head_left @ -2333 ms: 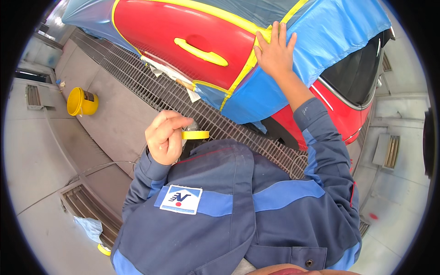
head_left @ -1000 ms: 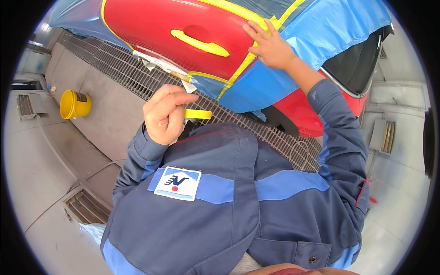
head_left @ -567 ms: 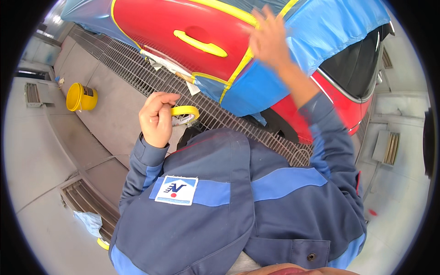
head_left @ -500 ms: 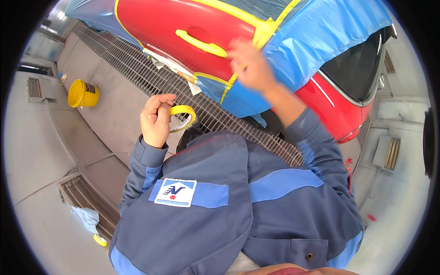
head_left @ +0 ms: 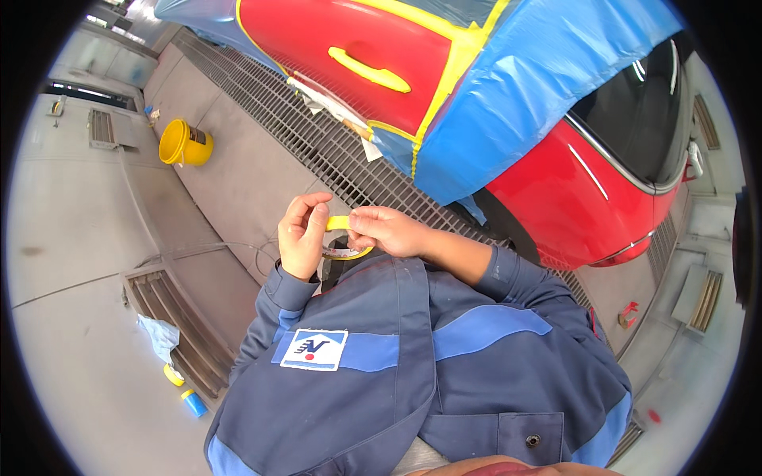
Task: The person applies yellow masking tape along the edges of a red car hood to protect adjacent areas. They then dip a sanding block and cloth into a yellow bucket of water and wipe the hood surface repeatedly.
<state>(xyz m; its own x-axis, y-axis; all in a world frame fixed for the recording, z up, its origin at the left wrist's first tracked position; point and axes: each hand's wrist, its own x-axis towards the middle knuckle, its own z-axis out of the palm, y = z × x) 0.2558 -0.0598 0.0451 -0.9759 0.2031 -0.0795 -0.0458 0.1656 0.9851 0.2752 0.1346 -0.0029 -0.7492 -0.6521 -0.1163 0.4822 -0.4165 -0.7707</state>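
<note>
In front of my chest, my left hand [head_left: 302,239] holds a roll of yellow masking tape [head_left: 339,223] by its edge, fingers closed and thumb up. My right hand [head_left: 389,231] pinches the tape on the other side, fingertips bent around it. The roll's lower part hangs below my hands. Beyond them stands a red car door [head_left: 317,38] edged with yellow tape, its door handle [head_left: 369,70] covered in yellow. Blue masking film [head_left: 508,103] drapes over the car body to the right of the door.
A floor grating [head_left: 270,103] runs alongside the car. To the left stands a yellow bucket [head_left: 185,144]. By a wall vent lie a light blue cloth [head_left: 160,336], a yellow tape roll [head_left: 173,374] and a blue roll [head_left: 194,403]. A red item [head_left: 628,313] lies at the right.
My right hand has come down from beside the door's taped edge to the tape roll and now grips it. My left hand has shifted slightly right and down with the roll.
</note>
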